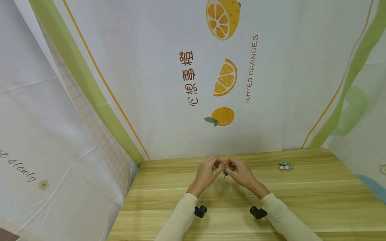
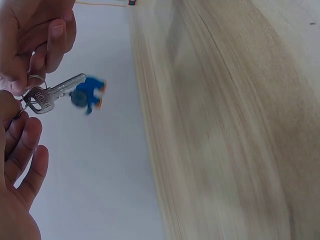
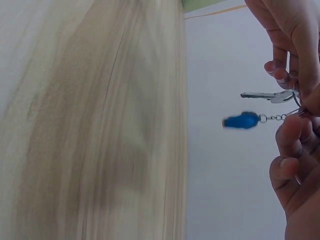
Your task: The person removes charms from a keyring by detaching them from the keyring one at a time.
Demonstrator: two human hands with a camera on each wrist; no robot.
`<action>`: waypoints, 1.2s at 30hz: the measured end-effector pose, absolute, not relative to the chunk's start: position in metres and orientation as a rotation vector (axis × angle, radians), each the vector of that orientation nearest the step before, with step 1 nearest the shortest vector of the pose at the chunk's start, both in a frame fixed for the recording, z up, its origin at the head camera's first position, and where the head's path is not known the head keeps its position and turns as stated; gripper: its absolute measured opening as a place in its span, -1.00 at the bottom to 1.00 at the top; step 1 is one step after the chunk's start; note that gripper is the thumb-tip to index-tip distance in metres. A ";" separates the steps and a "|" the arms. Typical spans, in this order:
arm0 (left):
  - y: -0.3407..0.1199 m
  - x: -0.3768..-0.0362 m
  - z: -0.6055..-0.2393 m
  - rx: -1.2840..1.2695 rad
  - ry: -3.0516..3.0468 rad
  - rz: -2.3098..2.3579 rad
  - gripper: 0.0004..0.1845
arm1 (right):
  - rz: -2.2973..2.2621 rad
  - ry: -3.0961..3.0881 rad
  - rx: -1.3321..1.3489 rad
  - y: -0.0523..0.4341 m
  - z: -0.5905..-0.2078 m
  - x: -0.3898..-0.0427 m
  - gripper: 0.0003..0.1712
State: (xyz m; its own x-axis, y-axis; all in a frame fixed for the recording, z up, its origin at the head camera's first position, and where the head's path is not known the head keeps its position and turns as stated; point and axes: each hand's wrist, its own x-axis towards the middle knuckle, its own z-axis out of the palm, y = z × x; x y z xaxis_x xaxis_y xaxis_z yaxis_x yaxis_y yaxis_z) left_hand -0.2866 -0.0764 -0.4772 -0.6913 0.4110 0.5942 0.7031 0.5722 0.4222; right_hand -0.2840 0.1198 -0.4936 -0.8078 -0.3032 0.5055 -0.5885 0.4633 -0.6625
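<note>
My left hand [image 1: 207, 172] and right hand [image 1: 241, 171] meet above the far middle part of the table, fingertips close together. Between them, both hands pinch a thin metal key ring [image 2: 37, 77]. A silver key [image 2: 46, 101] dangles from it, its blade pointing down. Beside the key hangs a small blue figure charm [image 3: 242, 120] with an orange end, on a short metal chain [image 3: 274, 118]. The charm looks blurred in the wrist views. Fingertips cover part of the ring, so how key and chain join it is partly hidden.
A small pile of colourful trinkets [image 1: 285, 166] lies on the wooden table [image 1: 169, 197] to the right of the hands. A white printed cloth [image 1: 163, 100] hangs behind the table's far edge. Black wrist devices [image 1: 200, 211] sit by both sleeves.
</note>
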 end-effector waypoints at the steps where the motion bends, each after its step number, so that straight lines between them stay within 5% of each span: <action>1: -0.077 -0.287 -0.477 -0.889 -2.380 -0.907 -0.95 | 1.273 -2.399 0.762 0.120 -0.494 -0.284 -0.82; 36: -0.078 -0.289 -0.477 -0.919 -2.362 -0.957 -0.93 | 1.253 -2.473 0.685 0.120 -0.493 -0.287 -0.92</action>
